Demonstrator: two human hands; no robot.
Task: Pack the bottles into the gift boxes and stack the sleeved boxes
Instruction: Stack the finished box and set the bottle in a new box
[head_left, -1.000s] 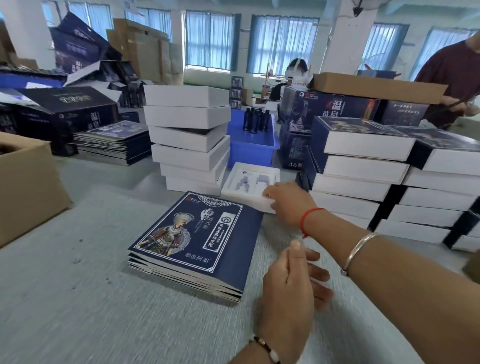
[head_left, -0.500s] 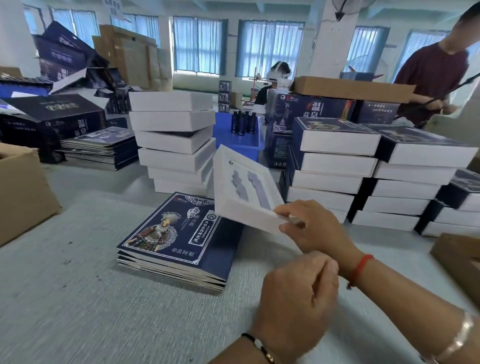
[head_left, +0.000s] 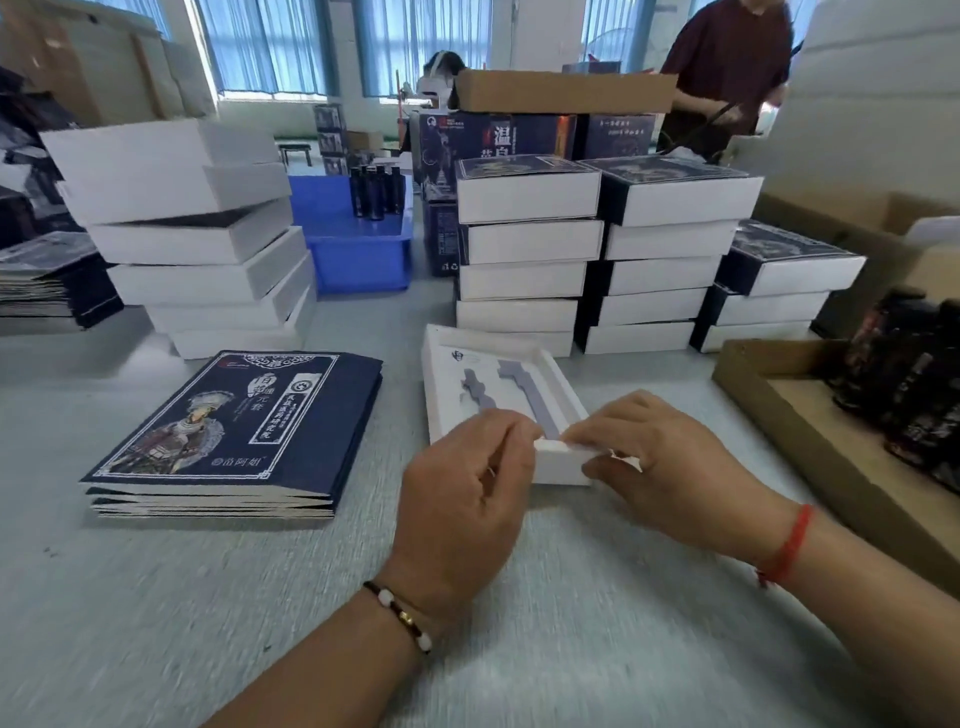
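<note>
An open white gift box with two bottle-shaped cut-outs lies flat on the grey table just in front of me. My left hand and my right hand both pinch its near edge, one at each side. A pile of flat dark-blue printed sleeves lies to its left. Dark bottles stand on a blue crate at the back. More dark bottles lie in a cardboard tray at right. Sleeved boxes are stacked behind the open box.
A leaning stack of plain white boxes stands at back left. More sleeved stacks fill the back right. A person in a dark red shirt stands behind them. Another pile of sleeves lies at far left.
My right hand lifted the white box from beside the white stack, carried it tilted toward me, and it now lies flat in front of me. My left hand has come up to hold its edge.
</note>
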